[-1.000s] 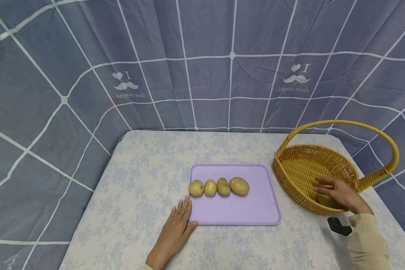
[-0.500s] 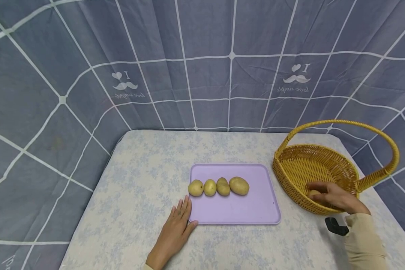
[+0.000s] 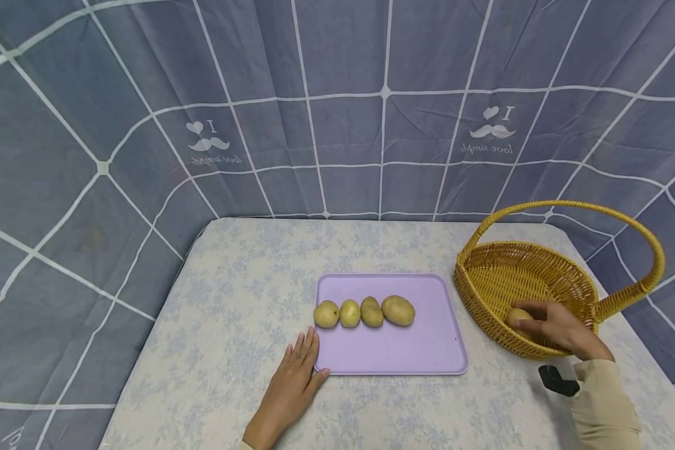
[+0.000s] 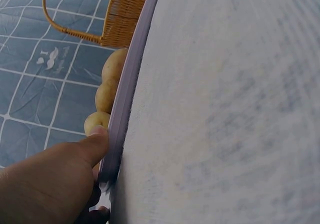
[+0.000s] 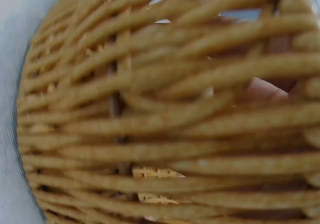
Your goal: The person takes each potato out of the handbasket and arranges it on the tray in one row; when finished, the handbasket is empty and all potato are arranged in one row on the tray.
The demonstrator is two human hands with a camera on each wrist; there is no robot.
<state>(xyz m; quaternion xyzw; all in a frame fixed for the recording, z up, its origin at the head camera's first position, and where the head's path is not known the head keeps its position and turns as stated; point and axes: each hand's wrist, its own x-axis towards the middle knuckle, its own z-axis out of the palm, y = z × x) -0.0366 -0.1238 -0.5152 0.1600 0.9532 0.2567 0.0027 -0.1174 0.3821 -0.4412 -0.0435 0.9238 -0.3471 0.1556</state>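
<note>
Inside the wicker basket (image 3: pixel 500 275) at the right, my right hand (image 3: pixel 559 325) grips a potato (image 3: pixel 519 317) near the front wall, thumb and fingers around it. The basket's weave fills the right wrist view and hides most of that hand. My left hand (image 3: pixel 292 381) lies with straight fingers along the left edge of the lilac tray (image 3: pixel 394 356), its thumb at the near corner. In the left wrist view the thumb (image 4: pixel 97 141) touches the tray's rim. Several potatoes (image 3: pixel 372 311) stand in a row across the tray, the largest (image 3: pixel 398 310) at the right end.
The basket's tall handle (image 3: pixel 568 203) arches over it and leans right. A pale floral cloth (image 3: pixel 247 269) covers the table. Behind the table hangs a blue-grey checked curtain (image 3: pixel 343 131). A black strap-like device (image 3: pixel 557 380) sits at my right wrist.
My right hand has moved slightly left inside the basket and closed around a potato, which now shows more at the fingertips. The left hand, tray and row of potatoes stay put.
</note>
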